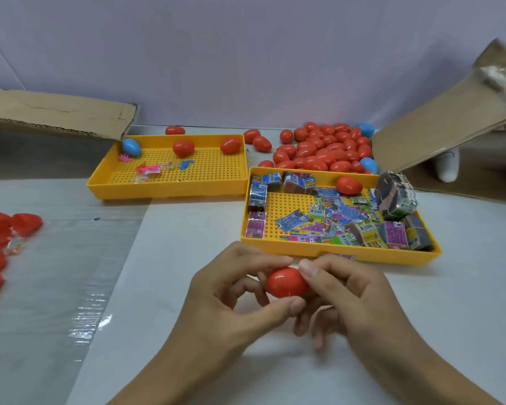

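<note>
Both hands pinched a glossy red plastic egg capsule point(287, 283) above the white table point(465, 287), just before the near yellow perforated tray point(333, 254). Its long axis lay left-right; left hand point(231, 299) and right hand point(354, 299) each clamped an end.

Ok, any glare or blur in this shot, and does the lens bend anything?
Head view: glare streaks on the plastic sheet at left, a small highlight on the held egg; its edges smear, blurring the flap at top right and the red shells at left; the right tray looks skewed, likely the wide lens.
</note>
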A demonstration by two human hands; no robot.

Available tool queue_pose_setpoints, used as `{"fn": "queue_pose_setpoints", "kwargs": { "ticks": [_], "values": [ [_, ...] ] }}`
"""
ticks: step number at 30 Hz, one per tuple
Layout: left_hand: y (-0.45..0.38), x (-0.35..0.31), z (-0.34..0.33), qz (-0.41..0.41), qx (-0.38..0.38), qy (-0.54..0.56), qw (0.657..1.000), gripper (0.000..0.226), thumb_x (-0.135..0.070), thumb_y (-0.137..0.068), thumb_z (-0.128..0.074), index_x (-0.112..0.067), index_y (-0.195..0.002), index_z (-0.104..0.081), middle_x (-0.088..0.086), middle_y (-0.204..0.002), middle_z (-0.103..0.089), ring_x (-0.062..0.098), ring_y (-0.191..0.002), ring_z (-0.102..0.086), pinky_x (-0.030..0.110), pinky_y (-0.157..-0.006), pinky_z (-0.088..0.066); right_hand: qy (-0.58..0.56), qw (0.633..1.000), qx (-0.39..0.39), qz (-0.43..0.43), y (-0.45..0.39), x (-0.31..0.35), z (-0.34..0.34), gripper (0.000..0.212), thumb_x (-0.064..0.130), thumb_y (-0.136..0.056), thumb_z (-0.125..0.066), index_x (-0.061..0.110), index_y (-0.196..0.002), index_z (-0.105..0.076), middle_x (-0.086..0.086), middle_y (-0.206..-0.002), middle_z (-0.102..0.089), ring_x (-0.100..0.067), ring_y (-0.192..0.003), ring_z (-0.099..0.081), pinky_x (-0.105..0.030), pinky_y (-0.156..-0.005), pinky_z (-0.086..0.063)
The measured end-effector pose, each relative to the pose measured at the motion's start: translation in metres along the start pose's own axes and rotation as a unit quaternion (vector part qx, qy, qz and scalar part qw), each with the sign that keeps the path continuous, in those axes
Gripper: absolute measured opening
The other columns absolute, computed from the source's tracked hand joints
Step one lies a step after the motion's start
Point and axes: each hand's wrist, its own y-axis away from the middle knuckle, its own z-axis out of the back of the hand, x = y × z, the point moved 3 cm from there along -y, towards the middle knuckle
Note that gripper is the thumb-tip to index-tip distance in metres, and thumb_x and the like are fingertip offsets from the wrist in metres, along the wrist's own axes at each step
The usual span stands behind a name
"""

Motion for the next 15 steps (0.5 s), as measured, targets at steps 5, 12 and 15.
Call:
{"fn": "queue_pose_setpoints", "kwargs": {
  "ticks": [5, 12, 15],
  "values": [
    [0.004, 0.0079, -0.0021, 0.06, -0.018, 0.012, 0.998, 0.042, -0.029, -0.062, -0.088, -0.023, -0.102, -0.074, 0.008, -0.09, -0.072, 0.028, -0.076, -0.066, 0.025, -0.064, -0.052, -0.003, 1.0, -0.02, -0.019, 0.0, -0.0012, 0.0011, 0.026, 0.037, -0.08, -0.069, 0.014, -0.069, -0.07, -0.018, -0.061, -0.066, -0.028, -0.047, -0.064, -0.026, -0.039, -0.047],
    [0.0019, 0.008, -0.0013, 0.138, -0.029, 0.073, 0.987, 0.036, -0.047, -0.077, -0.067, -0.014, -0.086, -0.077, 0.011, -0.062, -0.063, 0.021, -0.054, -0.058, 0.027, -0.056, -0.049, 0.007, 0.998, -0.034, -0.044, 0.0009, 0.0007, 0.0029, 0.032, 0.042, -0.08, -0.072, 0.017, -0.061, -0.069, -0.019, -0.06, -0.066, -0.026, -0.044, -0.063, -0.024, -0.037, -0.045],
    [0.001, 0.0062, -0.0017, 0.148, -0.029, 0.082, 0.985, 0.038, -0.048, -0.079, -0.063, -0.014, -0.089, -0.077, 0.011, -0.06, -0.062, 0.022, -0.051, -0.058, 0.028, -0.054, -0.051, 0.01, 0.998, -0.035, -0.053, 0.0008, 0.0019, 0.0026, 0.033, 0.045, -0.079, -0.07, 0.018, -0.058, -0.068, -0.019, -0.058, -0.065, -0.025, -0.042, -0.061, -0.022, -0.036, -0.044]
  ]
}}
